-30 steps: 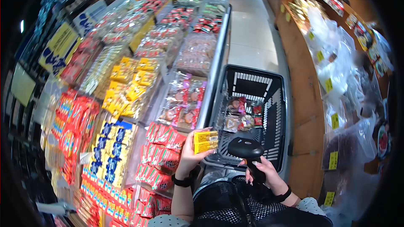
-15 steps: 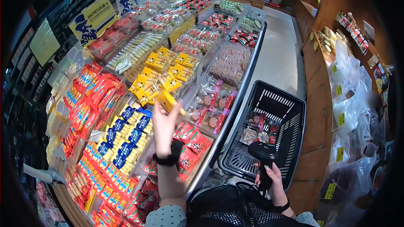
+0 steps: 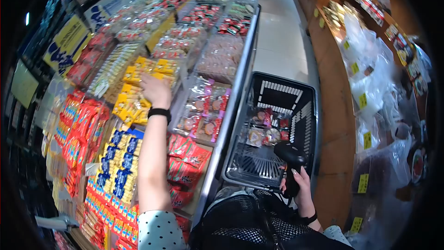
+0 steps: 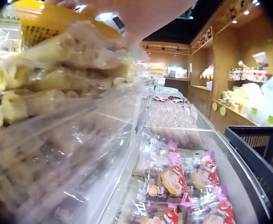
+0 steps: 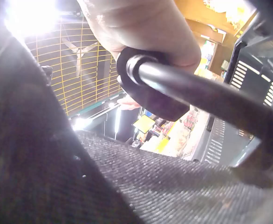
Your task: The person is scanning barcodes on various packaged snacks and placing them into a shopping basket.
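My left hand (image 3: 156,90) reaches into the bin of yellow snack packets (image 3: 132,104), its fingers down on the pile. In the left wrist view a yellow-topped packet (image 4: 71,21) of pale rolled snacks lies right under the hand; its fingertips are mostly hidden, and I cannot tell whether they grip it. My right hand (image 3: 303,186) grips a black handle (image 3: 290,180) with a rounded head, beside my body. A dark tube (image 5: 197,91) runs from this handle in the right wrist view. Near that hand stands a black shopping basket (image 3: 317,111) with several small packets (image 3: 270,135) inside.
Around the yellow packets are bins of red packets (image 3: 187,166), blue-labelled packets (image 3: 122,183) and pink-edged packets (image 3: 206,111). The display's metal edge (image 3: 222,143) separates them from the basket. Plastic-bagged goods (image 3: 367,83) line a wooden shelf at right. A tiled aisle (image 3: 280,32) lies ahead.
A second ago my left hand held a yellow packet near the basket. It has carried it left and forward to the yellow bin. My right hand keeps hold of the black handle.
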`<state>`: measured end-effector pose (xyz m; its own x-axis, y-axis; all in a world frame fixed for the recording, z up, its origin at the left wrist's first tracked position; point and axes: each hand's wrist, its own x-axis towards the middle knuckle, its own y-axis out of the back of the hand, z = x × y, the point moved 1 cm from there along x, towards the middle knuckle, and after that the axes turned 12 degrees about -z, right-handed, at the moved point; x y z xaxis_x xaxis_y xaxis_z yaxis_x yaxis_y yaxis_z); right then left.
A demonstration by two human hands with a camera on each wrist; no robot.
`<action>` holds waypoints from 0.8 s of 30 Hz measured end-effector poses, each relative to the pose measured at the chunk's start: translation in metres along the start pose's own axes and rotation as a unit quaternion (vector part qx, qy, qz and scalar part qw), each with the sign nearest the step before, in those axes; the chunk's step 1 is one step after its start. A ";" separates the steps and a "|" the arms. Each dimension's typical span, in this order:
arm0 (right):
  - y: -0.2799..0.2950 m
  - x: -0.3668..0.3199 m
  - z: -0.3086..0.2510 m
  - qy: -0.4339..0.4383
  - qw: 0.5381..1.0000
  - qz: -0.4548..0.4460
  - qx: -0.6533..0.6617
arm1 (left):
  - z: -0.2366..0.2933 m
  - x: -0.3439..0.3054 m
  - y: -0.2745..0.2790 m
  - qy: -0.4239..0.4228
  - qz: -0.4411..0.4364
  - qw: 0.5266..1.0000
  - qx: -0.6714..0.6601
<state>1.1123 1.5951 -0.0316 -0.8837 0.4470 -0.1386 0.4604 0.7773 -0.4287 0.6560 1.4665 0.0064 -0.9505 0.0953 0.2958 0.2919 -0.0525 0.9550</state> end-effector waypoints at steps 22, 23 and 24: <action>0.063 -0.014 0.049 -0.083 0.972 0.201 -0.087 | 0.030 -0.287 -0.049 -0.303 -0.243 0.844 -0.369; 0.061 -0.013 0.049 -0.081 0.971 0.203 -0.094 | 0.029 -0.286 -0.050 -0.292 -0.248 0.845 -0.372; 0.059 -0.013 0.048 -0.080 0.971 0.206 -0.097 | 0.029 -0.286 -0.049 -0.287 -0.249 0.846 -0.375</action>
<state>1.1469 1.6134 -0.0977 -0.6166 0.6743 -0.4065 0.7703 0.6233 -0.1345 0.9169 1.4707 -0.1248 -0.6652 0.7461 0.0289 -0.4824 -0.4589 0.7461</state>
